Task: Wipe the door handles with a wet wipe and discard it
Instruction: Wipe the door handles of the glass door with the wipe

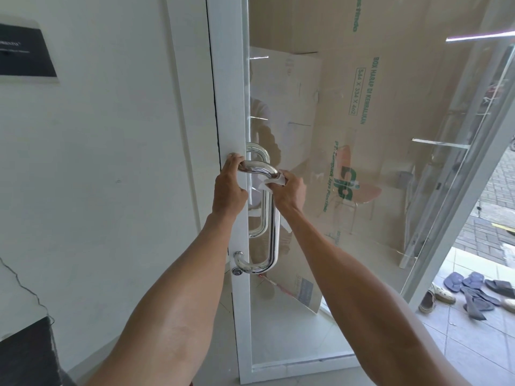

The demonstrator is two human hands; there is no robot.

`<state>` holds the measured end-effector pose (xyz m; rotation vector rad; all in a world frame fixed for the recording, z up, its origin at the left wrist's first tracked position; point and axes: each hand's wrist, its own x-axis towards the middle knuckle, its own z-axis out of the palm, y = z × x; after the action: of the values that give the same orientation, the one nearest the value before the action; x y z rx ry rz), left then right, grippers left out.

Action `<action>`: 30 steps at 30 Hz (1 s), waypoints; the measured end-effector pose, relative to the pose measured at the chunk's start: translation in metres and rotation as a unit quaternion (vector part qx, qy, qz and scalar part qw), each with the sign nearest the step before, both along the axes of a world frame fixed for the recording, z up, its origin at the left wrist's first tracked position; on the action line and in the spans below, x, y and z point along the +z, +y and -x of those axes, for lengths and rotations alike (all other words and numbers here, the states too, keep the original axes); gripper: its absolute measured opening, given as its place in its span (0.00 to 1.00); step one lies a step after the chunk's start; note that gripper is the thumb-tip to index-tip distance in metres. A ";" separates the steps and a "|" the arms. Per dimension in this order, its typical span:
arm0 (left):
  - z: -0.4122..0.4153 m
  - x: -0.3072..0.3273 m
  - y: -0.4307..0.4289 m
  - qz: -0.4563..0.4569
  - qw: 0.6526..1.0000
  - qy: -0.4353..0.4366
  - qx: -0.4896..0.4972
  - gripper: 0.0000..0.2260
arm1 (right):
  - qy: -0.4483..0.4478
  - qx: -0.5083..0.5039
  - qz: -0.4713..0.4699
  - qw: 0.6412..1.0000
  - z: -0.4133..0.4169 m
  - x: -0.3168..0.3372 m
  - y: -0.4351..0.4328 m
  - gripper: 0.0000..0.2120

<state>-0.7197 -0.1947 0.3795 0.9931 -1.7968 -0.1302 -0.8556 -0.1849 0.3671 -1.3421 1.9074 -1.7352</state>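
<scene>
Glass door [231, 79], chrome handle [274, 218] at its edge. My left hand [228, 188] curls round the handle's top bend. My right hand [289, 188] pinches the wipe [271, 183] against the bar. I judge the slick chrome could tug the wipe loose.

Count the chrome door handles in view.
2. The near handle, on this side of the glass door, gripped at its top by the left hand; the far handle behind the glass, partly hidden.

Only a corner of wet wipe [267, 184] shows from right hand [289, 190]. Left edge crops wall sign [25, 52]; I can't read its print.
</scene>
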 end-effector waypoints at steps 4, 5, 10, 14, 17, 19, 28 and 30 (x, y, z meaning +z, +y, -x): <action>0.001 0.001 0.002 -0.009 1.000 0.017 0.001 0.30 | 0.020 0.019 0.030 0.999 -0.003 0.007 -0.001 0.16; 0.001 0.002 0.003 -0.014 1.000 0.022 0.000 0.30 | 0.020 0.026 0.038 0.999 -0.003 0.007 -0.001 0.17; 0.002 0.003 0.004 -0.037 0.999 0.026 -0.007 0.28 | 0.034 0.039 0.040 0.998 -0.006 0.010 -0.005 0.16; 0.003 0.003 0.003 -0.036 0.999 0.029 -0.004 0.27 | 0.049 0.040 0.042 0.997 -0.007 0.011 -0.008 0.19; 0.004 0.003 0.002 -0.028 0.999 0.036 -0.008 0.26 | 0.059 0.052 0.051 0.996 -0.008 0.012 -0.009 0.20; 0.005 0.002 0.002 -0.027 0.999 0.039 -0.010 0.26 | 0.074 0.063 0.059 0.994 -0.009 0.014 -0.011 0.21; 0.006 -0.003 0.003 -0.021 0.999 0.032 -0.022 0.29 | 0.204 0.083 0.082 0.972 -0.012 0.020 -0.012 0.23; 0.005 -0.004 0.003 -0.024 0.999 0.026 -0.020 0.29 | 0.218 0.094 0.087 0.967 -0.010 0.021 -0.010 0.25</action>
<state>-0.7245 -0.1912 0.3758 0.9789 -1.7733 -0.2242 -0.8455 -0.1948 0.3884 -2.0418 1.7782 -1.6443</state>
